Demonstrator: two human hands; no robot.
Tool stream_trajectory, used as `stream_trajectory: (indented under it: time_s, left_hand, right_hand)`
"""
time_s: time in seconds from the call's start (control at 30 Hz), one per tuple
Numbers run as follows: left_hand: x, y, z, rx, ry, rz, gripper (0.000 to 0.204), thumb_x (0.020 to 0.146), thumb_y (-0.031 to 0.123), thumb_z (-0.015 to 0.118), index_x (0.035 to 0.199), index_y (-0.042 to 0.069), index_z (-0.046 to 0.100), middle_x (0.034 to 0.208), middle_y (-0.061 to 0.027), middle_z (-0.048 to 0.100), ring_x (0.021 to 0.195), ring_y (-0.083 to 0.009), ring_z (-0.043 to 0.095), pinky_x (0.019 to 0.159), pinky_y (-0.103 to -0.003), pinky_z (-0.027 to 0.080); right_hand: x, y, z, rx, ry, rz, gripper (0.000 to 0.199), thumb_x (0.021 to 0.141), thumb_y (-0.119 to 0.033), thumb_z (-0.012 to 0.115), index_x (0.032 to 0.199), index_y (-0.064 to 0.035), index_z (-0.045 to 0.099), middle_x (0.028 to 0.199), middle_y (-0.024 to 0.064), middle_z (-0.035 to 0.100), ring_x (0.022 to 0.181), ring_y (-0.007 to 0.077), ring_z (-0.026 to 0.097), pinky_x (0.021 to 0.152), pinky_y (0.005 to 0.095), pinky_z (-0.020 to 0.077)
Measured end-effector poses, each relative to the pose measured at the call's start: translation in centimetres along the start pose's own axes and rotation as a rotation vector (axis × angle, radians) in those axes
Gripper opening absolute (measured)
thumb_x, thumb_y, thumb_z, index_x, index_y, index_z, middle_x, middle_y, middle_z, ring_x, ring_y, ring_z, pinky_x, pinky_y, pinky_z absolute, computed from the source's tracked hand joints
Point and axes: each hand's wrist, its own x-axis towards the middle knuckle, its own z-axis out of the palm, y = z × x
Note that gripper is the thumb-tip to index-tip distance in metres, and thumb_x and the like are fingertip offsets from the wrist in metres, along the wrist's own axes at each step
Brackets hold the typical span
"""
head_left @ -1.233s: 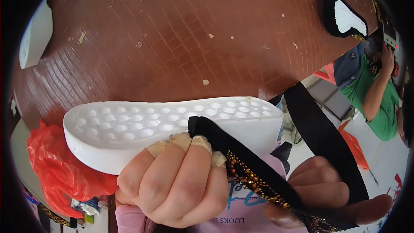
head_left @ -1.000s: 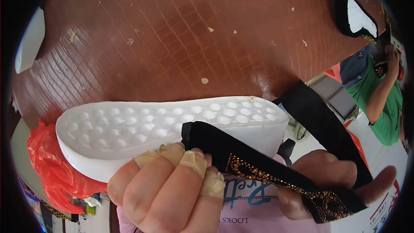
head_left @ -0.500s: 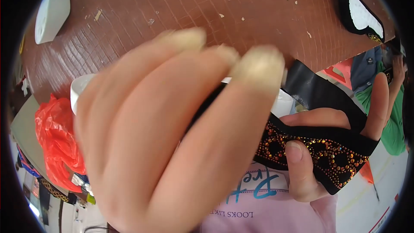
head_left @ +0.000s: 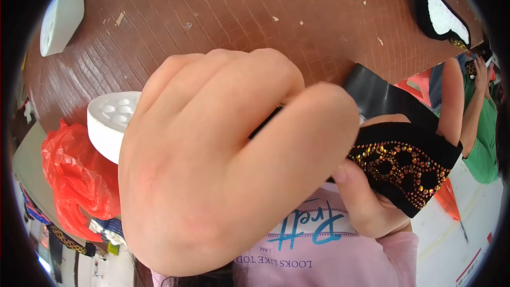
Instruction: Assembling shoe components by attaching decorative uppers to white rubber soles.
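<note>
Crumpled red plastic bag [head_left: 74,175] at table's left edge.

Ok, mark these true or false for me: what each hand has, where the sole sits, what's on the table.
1. The left hand fills most of the view, closed over the white shoe sole. True.
2. The right hand holds a plain white strap. False: it is a black strap with orange beading.
3. A red plastic bag lies at the lower left. True.
4. The brown table carries no other sole. False: a black-edged white sole lies at its far right.
</note>
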Motion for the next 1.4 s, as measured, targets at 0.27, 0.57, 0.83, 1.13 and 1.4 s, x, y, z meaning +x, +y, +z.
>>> stream_trajectory:
  time_s: [0.27,0.57,0.83,1.13,1.4]
  left_hand:
    - [-1.2,0.7,-0.5,0.048,0.008,-0.188,0.044,0.059,-0.006,0.057,0.103,-0.005,0.059,0.097,-0.0191,0.063,0.082,-0.027,0.059,0.075,-0.034,0.048]
    - [-0.6,0.8,0.2,0.012,-0.031,-0.298,0.046,0.06,-0.002,0.06,0.106,-0.006,0.058,0.098,-0.0212,0.062,0.079,-0.0268,0.058,0.072,-0.035,0.047]
    - [-0.3,0.8,0.3,-0.02,-0.044,-0.284,0.035,0.063,0.008,0.065,0.097,-0.002,0.06,0.09,-0.0171,0.06,0.075,-0.0249,0.055,0.068,-0.034,0.047]
    - [-0.3,-1.3,1.0,-0.036,-0.066,-0.213,0.026,0.063,0.012,0.066,0.087,0.004,0.06,0.083,-0.0134,0.058,0.073,-0.0236,0.053,0.066,-0.034,0.048]
    - [0.3,-1.2,1.2,-0.038,-0.066,-0.219,0.025,0.063,0.011,0.066,0.086,0.004,0.06,0.083,-0.0135,0.058,0.073,-0.0236,0.054,0.066,-0.034,0.048]
  right_hand:
    - [-1.7,-0.5,-2.5,-0.107,-0.06,-0.041,0.126,0.062,-0.004,0.084,0.15,-0.0086,-0.006,0.09,0.0141,0.064,0.069,0.0164,0.061,0.064,0.0225,0.0513]
    - [-1.3,0.6,-5.9,-0.197,-0.113,-0.068,0.117,0.068,-0.009,0.083,0.15,-0.0064,-0.001,0.087,0.0131,0.063,0.063,0.0162,0.059,0.059,0.0225,0.05]
    - [-2.7,0.4,-5.1,-0.295,-0.162,-0.131,0.11,0.073,-0.015,0.081,0.15,-0.0044,0.003,0.084,0.0122,0.062,0.058,0.0161,0.057,0.054,0.0226,0.0489]
    - [-2.1,0.7,-5.1,-0.217,-0.161,-0.069,0.073,0.077,-0.013,0.077,0.133,-0.0048,0.031,0.089,0.0114,0.061,0.065,0.0196,0.058,0.061,0.0243,0.0505]
    - [-1.0,-0.1,-5.2,-0.178,-0.167,-0.015,0.043,0.08,-0.012,0.074,0.116,-0.0055,0.052,0.091,0.0104,0.06,0.07,0.0213,0.058,0.065,0.0253,0.0506]
